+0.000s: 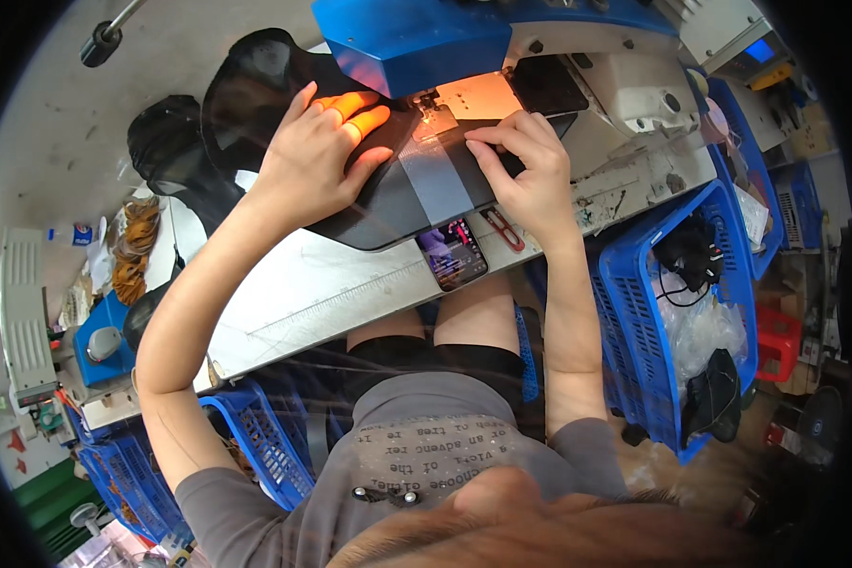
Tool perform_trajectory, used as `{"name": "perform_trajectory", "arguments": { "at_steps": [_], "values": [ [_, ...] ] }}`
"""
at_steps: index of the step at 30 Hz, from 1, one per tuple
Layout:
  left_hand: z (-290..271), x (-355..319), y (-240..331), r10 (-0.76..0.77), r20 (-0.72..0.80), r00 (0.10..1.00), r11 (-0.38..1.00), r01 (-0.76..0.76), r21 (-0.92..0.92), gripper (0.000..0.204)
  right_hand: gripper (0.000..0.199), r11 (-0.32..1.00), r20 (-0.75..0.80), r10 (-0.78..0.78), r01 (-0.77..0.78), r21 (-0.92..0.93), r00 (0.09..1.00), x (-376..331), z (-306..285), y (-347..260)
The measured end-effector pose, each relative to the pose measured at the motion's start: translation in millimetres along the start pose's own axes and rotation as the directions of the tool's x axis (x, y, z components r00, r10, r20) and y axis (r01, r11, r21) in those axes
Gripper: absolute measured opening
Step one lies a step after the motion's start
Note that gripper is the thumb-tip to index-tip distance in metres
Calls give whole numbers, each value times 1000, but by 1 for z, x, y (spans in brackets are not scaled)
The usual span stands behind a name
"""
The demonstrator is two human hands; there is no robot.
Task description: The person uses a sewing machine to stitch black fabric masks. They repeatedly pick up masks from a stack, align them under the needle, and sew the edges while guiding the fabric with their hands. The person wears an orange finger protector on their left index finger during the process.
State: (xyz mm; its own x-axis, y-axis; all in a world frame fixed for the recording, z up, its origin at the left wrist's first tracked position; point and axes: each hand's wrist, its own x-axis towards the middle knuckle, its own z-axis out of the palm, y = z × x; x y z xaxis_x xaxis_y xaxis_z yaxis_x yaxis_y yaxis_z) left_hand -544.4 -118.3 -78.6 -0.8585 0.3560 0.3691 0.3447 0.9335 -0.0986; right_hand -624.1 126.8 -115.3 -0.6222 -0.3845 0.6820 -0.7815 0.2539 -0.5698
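Observation:
A black sheet-like piece (379, 213) with a lighter grey band (437, 180) across it lies under the needle area of a blue sewing machine (417, 43). Orange lamp light falls on the presser foot (433, 112). My left hand (327, 151) rests on the black piece left of the foot, fingers spread and nothing gripped. Just right of the foot, my right hand (530, 170) has its thumb and index finger pinched together close over the work. Whatever sits between those fingertips is too small to make out. More black material (265, 80) bulges beyond my left hand.
A phone (452, 254) and red thread snips (504, 230) lie at the front edge of the white table (293, 303). A blue crate (634, 312) with plastic bags and black pieces stands at right. Another blue basket (265, 445) sits below left. Brown cloth (134, 251) lies far left.

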Motion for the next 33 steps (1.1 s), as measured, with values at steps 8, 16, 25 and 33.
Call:
{"name": "perform_trajectory", "arguments": {
  "at_steps": [8,16,25,33],
  "values": [
    [-13,17,37,-237,97,967,970,241,-37,38,6,1000,-26,-19,19,-14,999,-1,0,2],
    [-9,8,52,-232,71,970,958,241,-155,31,5,1000,-40,-14,14,8,999,-2,5,3],
    [-29,26,33,-71,346,936,996,85,-27,31,5,998,-57,-57,57,-7,997,-1,4,5],
    [-22,23,9,32,252,967,988,-68,138,20,9,999,9,-31,31,-42,999,-1,0,1]
  ]
}}
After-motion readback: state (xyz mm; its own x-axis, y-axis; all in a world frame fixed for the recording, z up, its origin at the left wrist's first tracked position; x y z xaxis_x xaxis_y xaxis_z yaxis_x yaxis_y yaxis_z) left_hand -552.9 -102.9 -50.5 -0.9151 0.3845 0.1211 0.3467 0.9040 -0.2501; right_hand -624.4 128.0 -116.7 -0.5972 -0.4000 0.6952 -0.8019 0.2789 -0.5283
